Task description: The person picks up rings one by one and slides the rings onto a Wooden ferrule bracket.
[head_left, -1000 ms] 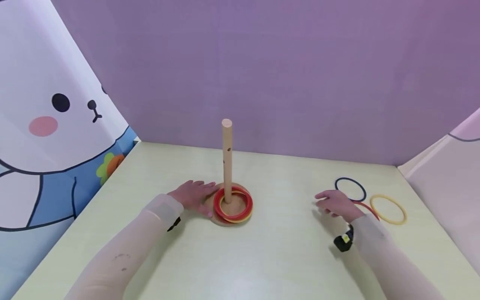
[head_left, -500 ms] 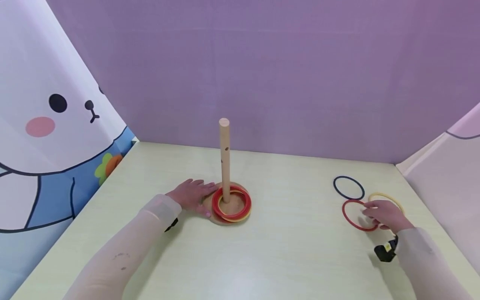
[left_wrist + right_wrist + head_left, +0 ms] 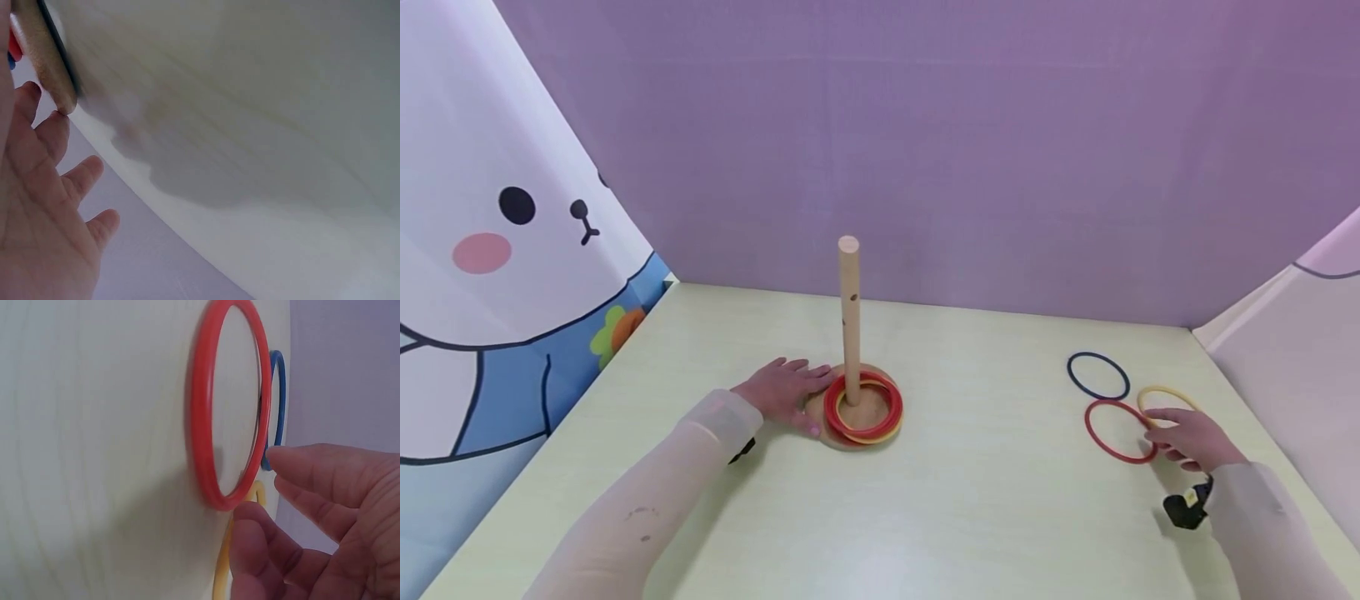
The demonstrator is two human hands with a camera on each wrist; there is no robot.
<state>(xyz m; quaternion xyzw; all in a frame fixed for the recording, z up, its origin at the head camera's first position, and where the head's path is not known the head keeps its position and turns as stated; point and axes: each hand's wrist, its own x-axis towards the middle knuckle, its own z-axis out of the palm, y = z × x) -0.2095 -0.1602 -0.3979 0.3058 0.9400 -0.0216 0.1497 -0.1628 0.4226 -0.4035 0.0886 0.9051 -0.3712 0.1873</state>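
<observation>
Fingers spread and fairly straight, my left hand (image 3: 781, 392) rests against the left side of a round wooden base (image 3: 816, 407). In the left wrist view, its fingertips touch the edge of the base. From the base rises a wooden post (image 3: 850, 333), with red and yellow rings lying around its foot. My right hand (image 3: 1197, 437) hovers at the right over a loose red ring (image 3: 202, 406) and a yellow ring (image 3: 1163, 388), covering part of the yellow one. In the right wrist view, its thumb and fingers stand apart, close to the red ring's edge.
A dark blue ring (image 3: 1093, 355) lies just behind the red ring on the pale table (image 3: 970, 500). A purple backdrop (image 3: 925, 167) rises along the table's far edge. Printed cloth with a cartoon animal (image 3: 445, 183) hangs at the left.
My right hand has moved right, from beside the blue ring past the red ring to the near side of the yellow one. The left hand has stayed at the base.
</observation>
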